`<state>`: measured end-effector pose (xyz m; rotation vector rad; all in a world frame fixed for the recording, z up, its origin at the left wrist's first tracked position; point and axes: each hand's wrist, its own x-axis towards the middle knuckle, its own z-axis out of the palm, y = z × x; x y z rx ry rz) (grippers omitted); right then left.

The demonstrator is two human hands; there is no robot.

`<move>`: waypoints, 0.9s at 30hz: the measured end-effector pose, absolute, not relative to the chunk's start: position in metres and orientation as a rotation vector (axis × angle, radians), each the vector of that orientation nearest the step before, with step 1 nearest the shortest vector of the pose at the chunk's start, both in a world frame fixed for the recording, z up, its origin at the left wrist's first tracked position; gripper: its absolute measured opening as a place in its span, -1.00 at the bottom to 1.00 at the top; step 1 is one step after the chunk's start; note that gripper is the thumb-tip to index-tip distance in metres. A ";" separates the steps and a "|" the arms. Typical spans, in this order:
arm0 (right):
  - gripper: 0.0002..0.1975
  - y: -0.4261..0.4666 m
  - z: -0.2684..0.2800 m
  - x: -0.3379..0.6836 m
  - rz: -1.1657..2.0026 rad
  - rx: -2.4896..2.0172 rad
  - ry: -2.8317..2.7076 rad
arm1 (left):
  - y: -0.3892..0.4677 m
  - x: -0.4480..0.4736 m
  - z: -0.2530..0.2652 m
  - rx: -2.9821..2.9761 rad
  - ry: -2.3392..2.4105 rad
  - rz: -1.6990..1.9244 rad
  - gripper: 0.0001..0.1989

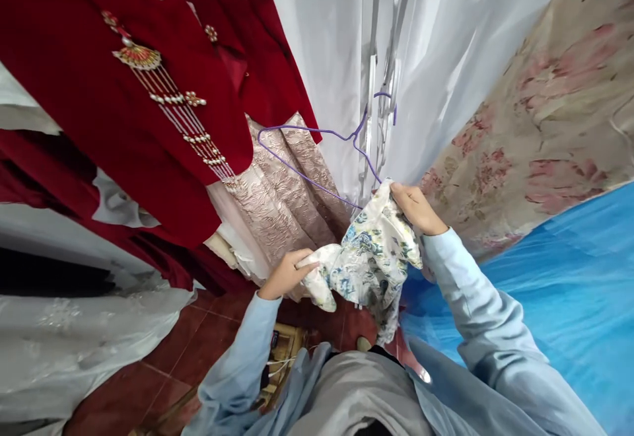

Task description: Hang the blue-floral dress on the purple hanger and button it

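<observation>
A white garment with a blue and yellow floral print [369, 261] hangs between my two hands. My right hand [417, 208] is closed on its upper part, where the cloth covers one end of a purple hanger [304, 172]. The hanger's other arm points left and is bare; its hook is up near a white metal stand. My left hand [290, 273] pinches the garment's lower left edge. The rest of the cloth drops in folds toward my waist.
A dark red coat [198, 92] with a beaded tassel and a pink textured skirt [282, 205] hang at left. White curtain [317, 20] is behind; floral cloth [555, 119] and blue tulle [559, 277] are at right. A wooden stool [287, 343] stands on the red tiled floor.
</observation>
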<state>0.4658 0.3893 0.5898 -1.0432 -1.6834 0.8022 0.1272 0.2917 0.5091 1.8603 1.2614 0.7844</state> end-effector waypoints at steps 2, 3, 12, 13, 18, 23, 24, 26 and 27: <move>-0.31 0.387 0.594 0.462 0.871 -1.033 -1.662 | 0.305 0.101 0.521 1.935 1.274 0.768 -0.68; -0.33 0.384 0.595 0.463 0.881 -1.040 -1.627 | 0.314 0.088 0.528 2.010 1.293 0.760 -0.70; -0.34 0.370 0.603 0.493 0.775 -1.277 -1.565 | 0.441 0.036 0.610 2.644 1.643 0.806 -0.88; -0.34 0.369 0.604 0.492 0.766 -1.290 -1.567 | 0.457 0.040 0.618 2.656 1.670 0.873 -0.87; -0.32 0.365 0.608 0.483 0.759 -1.286 -1.511 | 0.515 0.069 0.652 2.636 1.472 1.317 -0.86; -0.40 0.366 0.606 0.483 0.800 -1.216 -1.396 | 0.527 0.101 0.670 2.582 1.100 1.446 -0.86; -0.41 0.367 0.604 0.483 0.799 -1.208 -1.357 | 0.526 0.107 0.670 2.560 1.048 1.421 -0.84; -0.44 0.369 0.599 0.484 0.786 -1.202 -1.269 | 0.522 0.120 0.664 2.503 0.981 1.390 -0.79; -0.45 0.369 0.596 0.485 0.779 -1.202 -1.229 | 0.519 0.125 0.660 2.471 0.968 1.388 -0.77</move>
